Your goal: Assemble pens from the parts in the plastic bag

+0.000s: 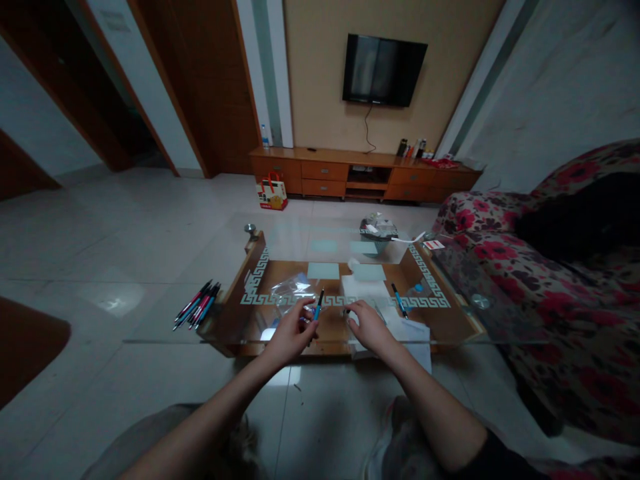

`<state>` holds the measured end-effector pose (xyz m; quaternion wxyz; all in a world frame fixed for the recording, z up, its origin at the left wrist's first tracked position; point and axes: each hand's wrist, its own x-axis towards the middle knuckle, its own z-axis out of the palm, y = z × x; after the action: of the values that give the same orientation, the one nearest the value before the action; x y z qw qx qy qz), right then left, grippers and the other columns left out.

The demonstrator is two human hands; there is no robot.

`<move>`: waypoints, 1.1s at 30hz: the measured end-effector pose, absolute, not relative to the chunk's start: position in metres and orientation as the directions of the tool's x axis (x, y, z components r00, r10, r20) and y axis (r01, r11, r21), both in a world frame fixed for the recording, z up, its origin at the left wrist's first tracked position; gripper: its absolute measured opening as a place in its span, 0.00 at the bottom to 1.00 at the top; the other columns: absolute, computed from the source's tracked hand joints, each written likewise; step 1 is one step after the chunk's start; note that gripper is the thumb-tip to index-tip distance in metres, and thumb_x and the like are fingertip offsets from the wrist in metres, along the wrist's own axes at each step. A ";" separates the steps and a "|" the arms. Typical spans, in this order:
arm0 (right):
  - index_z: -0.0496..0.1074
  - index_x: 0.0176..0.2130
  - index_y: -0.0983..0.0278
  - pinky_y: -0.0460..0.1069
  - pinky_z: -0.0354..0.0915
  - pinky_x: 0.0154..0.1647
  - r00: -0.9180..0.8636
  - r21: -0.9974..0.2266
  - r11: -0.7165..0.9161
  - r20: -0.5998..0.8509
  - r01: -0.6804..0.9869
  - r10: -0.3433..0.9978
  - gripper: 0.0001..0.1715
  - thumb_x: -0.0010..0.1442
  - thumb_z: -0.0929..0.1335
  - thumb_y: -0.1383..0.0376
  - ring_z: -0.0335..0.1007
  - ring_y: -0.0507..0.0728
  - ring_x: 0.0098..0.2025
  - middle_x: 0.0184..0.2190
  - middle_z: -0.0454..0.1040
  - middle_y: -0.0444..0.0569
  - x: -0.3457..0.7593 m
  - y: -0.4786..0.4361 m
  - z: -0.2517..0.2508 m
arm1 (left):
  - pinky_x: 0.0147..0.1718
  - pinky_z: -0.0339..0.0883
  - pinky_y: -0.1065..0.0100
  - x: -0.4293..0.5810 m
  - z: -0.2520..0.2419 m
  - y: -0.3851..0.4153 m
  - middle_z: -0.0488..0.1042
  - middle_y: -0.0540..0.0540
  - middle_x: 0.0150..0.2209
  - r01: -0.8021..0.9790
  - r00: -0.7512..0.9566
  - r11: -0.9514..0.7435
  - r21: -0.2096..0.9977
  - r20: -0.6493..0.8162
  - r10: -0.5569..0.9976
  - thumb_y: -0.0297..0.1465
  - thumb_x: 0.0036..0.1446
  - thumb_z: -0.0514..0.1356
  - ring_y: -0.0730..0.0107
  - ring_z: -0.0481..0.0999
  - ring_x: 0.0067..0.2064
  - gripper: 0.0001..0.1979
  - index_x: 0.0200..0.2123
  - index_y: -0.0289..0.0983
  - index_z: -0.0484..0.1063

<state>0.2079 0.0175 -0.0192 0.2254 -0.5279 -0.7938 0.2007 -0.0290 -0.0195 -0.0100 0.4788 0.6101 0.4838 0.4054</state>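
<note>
Between the thumb and fingers of my left hand is a blue pen, its dark tip pointing up and away. My right hand is a little to the right, above the glass table, with its fingers curled; whether anything small is between them is too dim to tell. A clear plastic bag lies just beyond my left hand. Another blue pen rests on the glass to the right of my right hand. Several pens in pink, blue and black lie in a pile at the left.
A dark bowl with crumpled wrappers stands at the table's far right, near a small card. White papers show at the near right. A floral sofa borders the right side. Beyond are a low cabinet and a paper bag.
</note>
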 end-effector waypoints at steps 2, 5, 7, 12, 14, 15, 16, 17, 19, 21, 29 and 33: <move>0.75 0.47 0.67 0.53 0.63 0.53 -0.308 -0.562 0.358 0.186 0.746 0.933 0.19 0.56 0.65 0.74 0.70 0.59 0.48 0.45 0.74 0.56 0.209 0.018 -0.015 | 0.27 0.69 0.71 -0.033 -0.003 -0.026 0.70 0.47 0.38 0.236 0.179 -0.082 0.968 0.040 0.983 0.37 0.60 0.59 0.72 0.78 0.29 0.22 0.56 0.39 0.63; 0.75 0.45 0.65 0.53 0.65 0.51 -0.208 -0.645 0.333 0.265 0.688 0.942 0.16 0.57 0.65 0.72 0.71 0.58 0.43 0.43 0.76 0.54 0.209 0.018 -0.004 | 0.30 0.69 0.70 -0.032 0.011 -0.036 0.73 0.46 0.37 0.304 0.177 -0.121 0.945 0.068 0.982 0.35 0.60 0.58 0.71 0.76 0.31 0.18 0.52 0.37 0.68; 0.76 0.41 0.64 0.53 0.67 0.45 -0.133 -0.762 0.277 0.247 0.586 0.960 0.11 0.58 0.66 0.67 0.72 0.56 0.38 0.39 0.77 0.51 0.207 0.018 0.005 | 0.29 0.68 0.70 -0.029 0.018 -0.041 0.75 0.46 0.36 0.381 0.179 -0.157 0.911 0.094 0.979 0.34 0.61 0.57 0.70 0.75 0.31 0.14 0.49 0.36 0.71; 0.74 0.46 0.65 0.48 0.67 0.32 -0.021 -0.978 0.099 0.097 0.186 0.995 0.20 0.55 0.71 0.57 0.72 0.54 0.31 0.34 0.77 0.50 0.198 0.015 0.018 | 0.46 0.68 0.63 -0.025 0.020 -0.046 0.75 0.43 0.46 0.481 0.172 -0.355 0.801 0.311 0.935 0.27 0.64 0.53 0.64 0.75 0.45 0.13 0.50 0.39 0.71; 0.75 0.45 0.65 0.47 0.65 0.29 0.021 -0.990 0.056 0.059 0.126 0.998 0.23 0.54 0.72 0.55 0.71 0.54 0.30 0.33 0.77 0.50 0.197 0.013 0.021 | 0.50 0.67 0.60 -0.026 0.017 -0.045 0.74 0.43 0.47 0.508 0.189 -0.398 0.764 0.352 0.917 0.25 0.64 0.52 0.62 0.73 0.49 0.14 0.50 0.40 0.71; 0.75 0.44 0.65 0.47 0.65 0.28 0.030 -0.992 0.046 0.049 0.114 0.998 0.22 0.54 0.72 0.54 0.71 0.54 0.30 0.32 0.77 0.50 0.198 0.013 0.023 | 0.51 0.66 0.60 -0.026 0.016 -0.044 0.74 0.43 0.47 0.519 0.196 -0.409 0.751 0.361 0.912 0.25 0.64 0.52 0.62 0.73 0.49 0.15 0.51 0.40 0.71; 0.76 0.42 0.66 0.47 0.64 0.28 0.033 -0.993 0.043 0.047 0.108 0.998 0.22 0.53 0.73 0.53 0.71 0.54 0.30 0.32 0.77 0.50 0.198 0.012 0.024 | 0.50 0.67 0.60 -0.027 0.015 -0.044 0.74 0.43 0.47 0.528 0.201 -0.413 0.742 0.364 0.910 0.24 0.64 0.51 0.62 0.73 0.50 0.15 0.51 0.40 0.70; 0.76 0.42 0.65 0.47 0.64 0.27 0.032 -0.993 0.048 0.052 0.106 0.998 0.22 0.53 0.73 0.53 0.71 0.55 0.30 0.32 0.78 0.50 0.199 0.012 0.026 | 0.50 0.67 0.60 -0.027 0.015 -0.043 0.74 0.43 0.47 0.538 0.204 -0.414 0.734 0.364 0.909 0.24 0.64 0.51 0.62 0.73 0.50 0.16 0.52 0.41 0.70; 0.76 0.42 0.65 0.47 0.64 0.28 0.020 -0.990 0.075 0.078 0.120 0.997 0.21 0.54 0.72 0.53 0.72 0.55 0.31 0.32 0.78 0.50 0.200 0.012 0.028 | 0.49 0.67 0.60 -0.026 0.014 -0.042 0.74 0.43 0.47 0.559 0.209 -0.412 0.720 0.359 0.910 0.24 0.65 0.51 0.61 0.73 0.49 0.16 0.52 0.41 0.70; 0.76 0.42 0.64 0.48 0.65 0.30 0.000 -0.982 0.107 0.108 0.154 0.994 0.20 0.55 0.72 0.53 0.72 0.55 0.32 0.33 0.79 0.51 0.201 0.011 0.028 | 0.49 0.68 0.60 -0.025 0.014 -0.041 0.73 0.43 0.47 0.576 0.214 -0.409 0.708 0.352 0.911 0.24 0.65 0.51 0.62 0.73 0.49 0.17 0.53 0.42 0.69; 0.76 0.41 0.64 0.48 0.66 0.33 -0.062 -0.959 0.158 0.147 0.235 0.987 0.16 0.57 0.71 0.56 0.73 0.56 0.34 0.35 0.78 0.51 0.200 0.005 0.033 | 0.51 0.67 0.60 -0.023 0.015 -0.041 0.73 0.43 0.49 0.586 0.239 -0.422 0.692 0.351 0.906 0.25 0.65 0.51 0.62 0.73 0.50 0.16 0.54 0.42 0.69; 0.76 0.41 0.64 0.48 0.66 0.33 -0.066 -0.955 0.161 0.149 0.247 0.987 0.15 0.57 0.71 0.57 0.72 0.55 0.34 0.35 0.78 0.50 0.199 0.004 0.033 | 0.51 0.67 0.60 -0.023 0.016 -0.042 0.73 0.43 0.49 0.594 0.239 -0.421 0.685 0.350 0.906 0.24 0.66 0.51 0.62 0.73 0.50 0.17 0.54 0.43 0.68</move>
<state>0.1985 0.0038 0.0331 0.4582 -0.5068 -0.6086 0.4033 -0.0233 -0.0425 0.0163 0.2113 0.7583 0.4946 0.3683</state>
